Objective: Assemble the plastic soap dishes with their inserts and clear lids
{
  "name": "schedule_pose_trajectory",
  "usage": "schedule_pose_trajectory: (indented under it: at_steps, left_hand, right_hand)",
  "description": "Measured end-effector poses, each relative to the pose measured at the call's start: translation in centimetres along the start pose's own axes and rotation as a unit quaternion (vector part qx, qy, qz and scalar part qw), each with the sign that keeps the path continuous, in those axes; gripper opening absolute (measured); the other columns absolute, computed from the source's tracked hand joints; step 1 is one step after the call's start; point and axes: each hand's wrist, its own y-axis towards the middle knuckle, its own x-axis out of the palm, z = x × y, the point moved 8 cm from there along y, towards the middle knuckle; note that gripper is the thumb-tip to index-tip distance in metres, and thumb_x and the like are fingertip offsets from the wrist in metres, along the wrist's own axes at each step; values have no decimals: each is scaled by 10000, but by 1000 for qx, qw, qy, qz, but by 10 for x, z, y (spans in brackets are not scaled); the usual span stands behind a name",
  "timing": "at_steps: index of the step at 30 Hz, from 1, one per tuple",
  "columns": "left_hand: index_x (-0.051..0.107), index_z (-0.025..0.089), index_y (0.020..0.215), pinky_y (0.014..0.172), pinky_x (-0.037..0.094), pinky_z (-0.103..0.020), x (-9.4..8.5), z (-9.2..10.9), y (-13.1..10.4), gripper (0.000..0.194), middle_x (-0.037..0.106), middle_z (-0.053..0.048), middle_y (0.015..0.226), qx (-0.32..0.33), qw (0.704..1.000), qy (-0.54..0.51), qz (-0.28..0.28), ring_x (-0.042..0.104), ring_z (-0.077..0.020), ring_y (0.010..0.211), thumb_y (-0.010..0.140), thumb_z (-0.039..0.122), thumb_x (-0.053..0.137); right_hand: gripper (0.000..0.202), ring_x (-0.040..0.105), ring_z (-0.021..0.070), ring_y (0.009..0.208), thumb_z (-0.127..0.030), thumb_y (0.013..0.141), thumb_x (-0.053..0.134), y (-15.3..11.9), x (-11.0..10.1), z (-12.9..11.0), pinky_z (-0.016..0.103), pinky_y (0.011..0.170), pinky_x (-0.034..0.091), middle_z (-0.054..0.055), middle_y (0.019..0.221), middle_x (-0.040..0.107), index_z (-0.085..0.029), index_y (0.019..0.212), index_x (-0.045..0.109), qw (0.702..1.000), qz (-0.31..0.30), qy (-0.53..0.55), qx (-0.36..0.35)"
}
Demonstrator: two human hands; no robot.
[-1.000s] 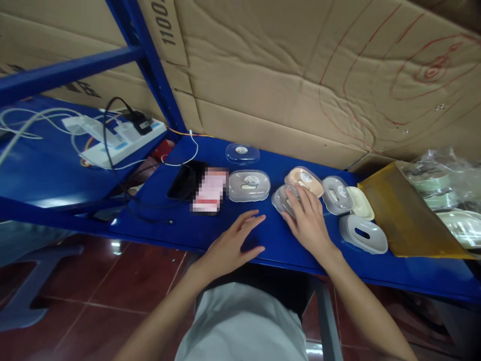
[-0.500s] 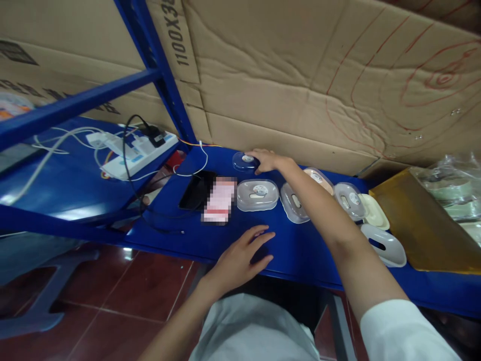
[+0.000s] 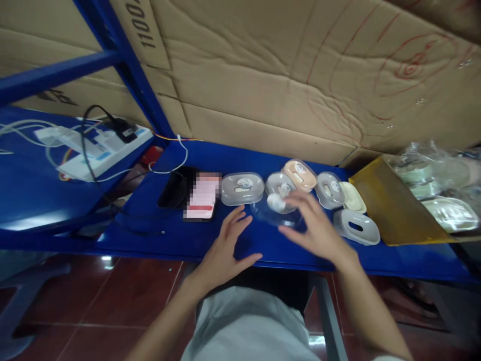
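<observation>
Currently, the right hand [image 3: 319, 228] grips a clear lid [image 3: 259, 213] at its right end, thumb and fingers around the edge; the left hand [image 3: 225, 250] is empty, its fingers spread and loosely bent, over the near part of the blue table [image 3: 135, 240]. The lid is see-through, shallow and rounded at the corners, with one round, pale sticker, its rim blurred; it sits in view over the near edge of the middle grey box [image 3: 276, 183], though whether they touch I cannot tell.

Counted, there are three grey boxes under clear covers, the left grey box [image 3: 235, 195], the middle one and the right grey box [image 3: 325, 200]; one peach box [image 3: 306, 183], also covered; one cream piece [image 3: 355, 198]; one pale grey piece [image 3: 343, 225] with a single long slot; one phone [image 3: 205, 198], left of the boxes; one open carton [image 3: 394, 210] at right, several wrapped pieces [image 3: 447, 213] in it.
</observation>
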Motion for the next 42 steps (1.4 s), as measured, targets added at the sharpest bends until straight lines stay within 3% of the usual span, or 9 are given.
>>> schedule_pose_trajectory:
  at_steps: [4,6,9,13,16,24,32,36,42]
  left_hand:
    - [417,399,1632,1246,475,-569,21,8,1,739,305,-84,1774,41,990,72,-114,416,-352,1590,986,388,777]
    - [518,392,1567,1252,462,-573,29,12,0,595,406,-65,1729,57,981,101,-155,459,-333,1561,1016,351,737]
    - [579,376,1517,1242,463,-583,25,12,-3,499,448,-68,1701,54,978,123,-161,483,-330,1539,1035,339,703]
    - [575,366,1530,1216,432,-690,6,2,-11,529,338,-117,1757,37,975,178,-127,453,-406,1549,1019,364,713]
    - [603,352,1486,1187,460,-682,-4,-5,-14,465,418,-127,1713,25,975,198,-95,525,-398,1490,1031,381,694]
    - [561,336,1479,1212,480,-580,-2,1,-7,421,496,-92,1662,-44,990,132,-26,534,-319,1492,1073,424,631]
    - [586,313,1435,1211,504,-503,-7,6,0,340,594,-76,1555,-88,993,62,49,588,-284,1448,1102,382,561]
    - [580,313,1435,1193,529,-508,-1,7,3,348,601,-85,1523,-76,992,84,55,612,-288,1416,1092,375,591]
    - [572,314,1409,1199,522,-557,-8,-6,-7,361,555,-95,1545,-68,987,143,43,576,-320,1454,1063,371,657]
  right_hand:
    - [408,363,314,1615,-400,1055,648,-82,50,-21,562,1254,461,115,1629,489,-300,1443,566,997,-50,59,12]
    - [384,280,311,1658,-348,1078,597,-99,52,-16,592,1283,418,98,1691,440,-309,1459,570,997,-44,57,17]
    - [425,297,330,1652,-332,1083,568,-125,13,28,644,1283,389,96,1714,428,-319,1508,550,996,44,-15,76]
    - [495,412,420,1580,-396,1063,589,-184,-55,108,743,1251,323,154,1638,532,-331,1551,539,943,168,-218,186]
    - [383,634,413,1363,-386,1081,555,-212,-58,127,711,1153,413,137,1427,711,-352,1453,636,934,153,-259,191]
    - [394,662,307,1289,-227,1057,617,-162,17,26,515,1040,482,64,1389,727,-345,1432,645,984,92,-116,98]
    - [449,651,277,1333,-197,1074,560,-120,41,-3,514,1099,508,39,1403,728,-366,1486,620,997,39,-52,47]
    - [402,646,270,1361,-226,1082,552,-119,38,3,510,1117,498,49,1430,718,-344,1453,654,997,26,-56,47]
    - [354,656,319,1344,-344,1076,597,-159,-8,61,564,1132,456,74,1425,722,-341,1420,681,981,79,-114,136]
